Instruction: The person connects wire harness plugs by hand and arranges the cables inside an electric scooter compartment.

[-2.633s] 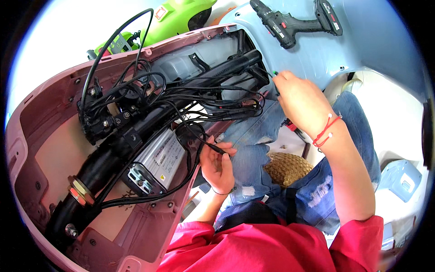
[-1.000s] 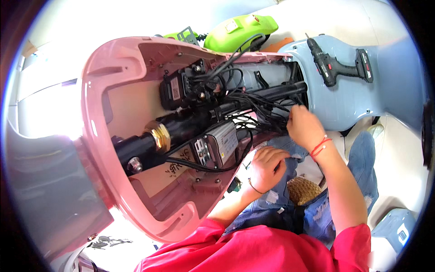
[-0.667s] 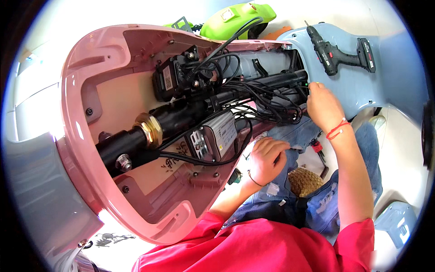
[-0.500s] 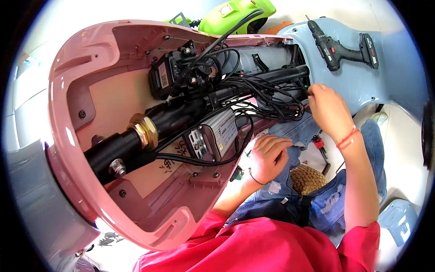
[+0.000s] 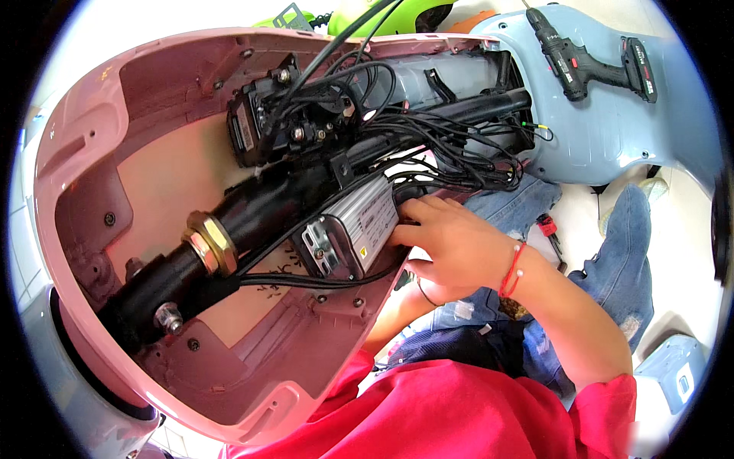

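Note:
My right hand (image 5: 453, 239) reaches across my lap, fingers bent against the right side of a finned silver box (image 5: 356, 222) with black end plates. Its fingertips press in where a black cable runs; what they hold is hidden. Behind it my left hand (image 5: 433, 291) shows only at the wrist and a bit of the palm, its fingers covered. A thick bundle of black cables (image 5: 451, 157) lies just above, beside a black tube (image 5: 279, 200) with a brass-coloured nut (image 5: 210, 243). These parts sit inside an open pink shell (image 5: 145, 321).
A black cordless drill (image 5: 569, 61) lies on a light-blue panel (image 5: 612, 138) at the upper right. A black boxy unit (image 5: 283, 115) with cables stands inside the shell. Bright green parts (image 5: 375, 17) show at the top, a red-handled tool (image 5: 547, 226) beyond my arm.
My right hand has left the cable ends at the right and come down-left to the silver box, covering most of my left hand. The view has shifted slightly.

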The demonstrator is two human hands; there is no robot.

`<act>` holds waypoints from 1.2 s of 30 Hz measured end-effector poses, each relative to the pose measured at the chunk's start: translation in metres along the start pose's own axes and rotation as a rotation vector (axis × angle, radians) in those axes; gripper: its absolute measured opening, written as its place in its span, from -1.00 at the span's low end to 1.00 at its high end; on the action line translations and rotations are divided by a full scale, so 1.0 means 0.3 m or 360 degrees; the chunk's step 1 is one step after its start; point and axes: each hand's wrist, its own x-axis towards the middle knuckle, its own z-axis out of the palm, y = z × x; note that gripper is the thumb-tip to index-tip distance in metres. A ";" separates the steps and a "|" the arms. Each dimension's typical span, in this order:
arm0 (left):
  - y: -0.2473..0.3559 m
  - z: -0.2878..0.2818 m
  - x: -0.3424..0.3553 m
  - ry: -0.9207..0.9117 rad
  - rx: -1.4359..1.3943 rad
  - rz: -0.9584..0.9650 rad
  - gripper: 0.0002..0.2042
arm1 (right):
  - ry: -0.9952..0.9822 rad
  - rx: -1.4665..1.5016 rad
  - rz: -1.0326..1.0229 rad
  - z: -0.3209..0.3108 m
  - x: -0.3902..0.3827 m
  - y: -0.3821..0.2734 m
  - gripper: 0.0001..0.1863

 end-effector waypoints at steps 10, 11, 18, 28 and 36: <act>-0.027 0.042 0.030 0.0121 0.0057 -0.0330 -0.84 | 0.0087 -0.0132 0.0066 -0.073 -0.035 -0.029 -0.59; -0.026 0.042 0.038 0.0258 0.0097 -0.0776 -0.85 | 0.0217 -0.0150 0.0039 -0.081 -0.044 -0.022 -0.59; 0.075 -0.030 0.107 0.0246 0.0275 0.0171 -0.87 | 0.0574 -0.0907 0.0920 -0.166 -0.123 0.109 -0.59; 0.089 -0.047 0.119 0.0295 0.0203 0.0108 -0.85 | 0.0207 -0.0283 0.1277 -0.053 -0.088 0.439 -0.17; 0.082 -0.047 0.115 0.0252 0.0250 0.0083 -0.85 | 0.0412 -0.0465 0.1043 0.047 -0.068 0.516 -0.14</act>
